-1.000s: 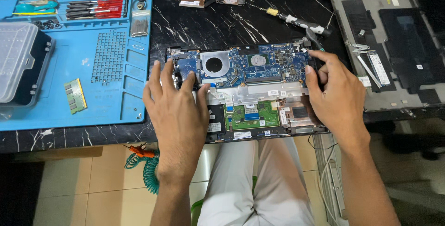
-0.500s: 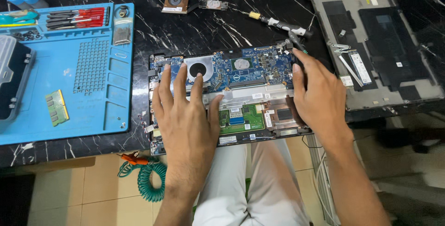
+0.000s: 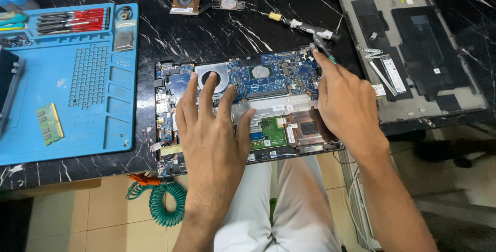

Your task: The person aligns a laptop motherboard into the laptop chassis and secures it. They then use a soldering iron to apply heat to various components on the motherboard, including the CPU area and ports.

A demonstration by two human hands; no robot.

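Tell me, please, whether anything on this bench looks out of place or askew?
A few things do. The opened laptop overhangs the table's front edge under both the left hand and right hand. A loose fan and screwdriver lie off the blue mat, on bare stone. No visible damage or spills.

Tabletop (image 3: 248, 30): black, white-veined marble pattern. Laptop board (image 3: 274, 74) under the hands: blue, with green card (image 3: 272, 132). Mat (image 3: 77, 107) left of hands: light blue; screwdrivers (image 3: 77, 20) red-handled. Cover (image 3: 413, 50) right of hands: grey, black patches. Coiled cable (image 3: 168, 203): teal.
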